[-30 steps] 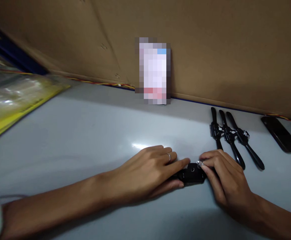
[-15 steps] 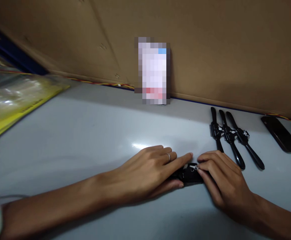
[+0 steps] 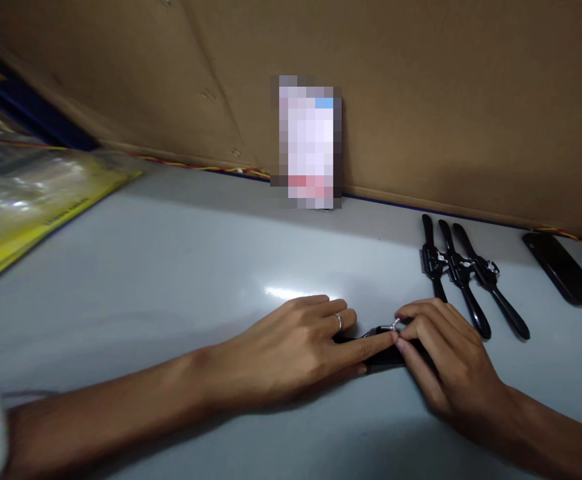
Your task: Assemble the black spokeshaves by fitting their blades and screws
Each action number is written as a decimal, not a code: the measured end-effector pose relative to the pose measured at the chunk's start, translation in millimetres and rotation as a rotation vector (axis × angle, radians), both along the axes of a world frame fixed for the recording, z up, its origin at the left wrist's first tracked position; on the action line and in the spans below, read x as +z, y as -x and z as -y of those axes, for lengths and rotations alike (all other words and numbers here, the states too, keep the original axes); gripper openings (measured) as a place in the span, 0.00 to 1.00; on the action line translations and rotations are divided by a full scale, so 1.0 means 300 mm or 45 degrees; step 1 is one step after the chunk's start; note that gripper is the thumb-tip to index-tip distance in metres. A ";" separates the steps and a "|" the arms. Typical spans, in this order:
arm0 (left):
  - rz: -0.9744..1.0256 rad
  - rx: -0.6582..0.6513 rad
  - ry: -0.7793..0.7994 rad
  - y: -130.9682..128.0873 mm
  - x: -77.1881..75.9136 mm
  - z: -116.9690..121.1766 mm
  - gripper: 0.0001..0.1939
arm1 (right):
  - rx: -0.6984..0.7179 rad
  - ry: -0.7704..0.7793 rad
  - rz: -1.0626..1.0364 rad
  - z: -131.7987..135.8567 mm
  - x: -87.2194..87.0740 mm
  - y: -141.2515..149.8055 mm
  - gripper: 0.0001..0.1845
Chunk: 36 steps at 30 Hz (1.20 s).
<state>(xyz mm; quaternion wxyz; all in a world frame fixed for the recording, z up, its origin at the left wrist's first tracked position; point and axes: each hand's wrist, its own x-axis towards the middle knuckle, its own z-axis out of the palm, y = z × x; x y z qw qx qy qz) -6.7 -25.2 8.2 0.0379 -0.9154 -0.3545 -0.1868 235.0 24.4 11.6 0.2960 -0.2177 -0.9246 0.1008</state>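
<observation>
On the table in front of me lies a black spokeshave [image 3: 385, 356], its handles largely covered by my hands. My left hand [image 3: 301, 347] grips it from the left, thumb along the near edge and index finger stretched across its body. The tip of that finger meets my right fingertips. A small silver wing screw [image 3: 389, 327] is pinched between the fingers of my right hand [image 3: 451, 353], just over the far edge of the body. Whether the screw sits in a hole cannot be made out.
Three black spokeshaves [image 3: 465, 265] with silver screws lie side by side at the back right. Right of them is a dark phone [image 3: 565, 268]. A blurred-out upright card [image 3: 311, 147] leans on the cardboard wall [image 3: 445, 100]. Clear plastic bags on a yellow sheet [image 3: 45, 223] are at left.
My right hand has brought the wing screw left over the spokeshave's body, then turned it more upright near the far edge. My left index finger has come down and right, to my right fingertips.
</observation>
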 end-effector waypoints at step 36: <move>0.097 0.027 0.103 -0.007 -0.004 0.003 0.11 | 0.131 0.002 0.040 0.007 0.004 -0.012 0.09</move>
